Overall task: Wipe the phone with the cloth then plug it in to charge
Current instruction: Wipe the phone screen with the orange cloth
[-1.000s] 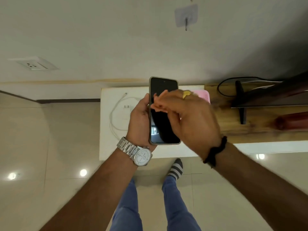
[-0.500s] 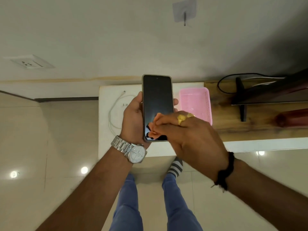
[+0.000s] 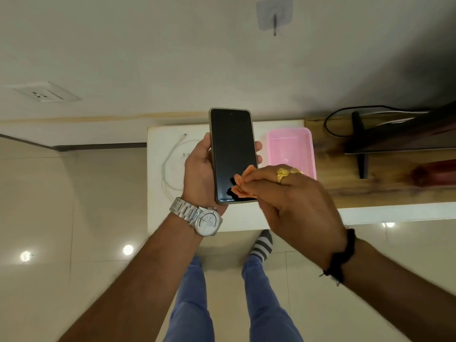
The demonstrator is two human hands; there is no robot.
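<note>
Two hands meet over a white table (image 3: 172, 218). The left hand (image 3: 199, 174) is wrapped around a dark-screened, grey-edged rectangular phone (image 3: 232, 151), held upright with the screen facing the camera: the thumb lies along the phone's left edge and fingertips (image 3: 257, 145) show past its right edge. A silver metal wristwatch (image 3: 202, 218) sits on that wrist.

The right hand (image 3: 296, 206) comes in from the right, its fingers bunched together on a small crumpled orange cloth (image 3: 240, 183), which presses against the lower right part of the phone's screen (just above the bottom edge). A gold ring (image 3: 282, 172) shows on one finger and a black cord band (image 3: 341, 257) circles the wrist.

Beyond the left hand, on the table, lies a coiled white charging cable (image 3: 170, 166), well apart from the phone. Just beyond the right hand's knuckles stands a pink perforated plastic basket (image 3: 291, 134). Far to the left of both hands, a white wall socket (image 3: 45, 92) is set into the pale wall. To the right of the right hand, a wooden surface (image 3: 345, 183) carries the black stand (image 3: 360, 144) of a dark screen.
</note>
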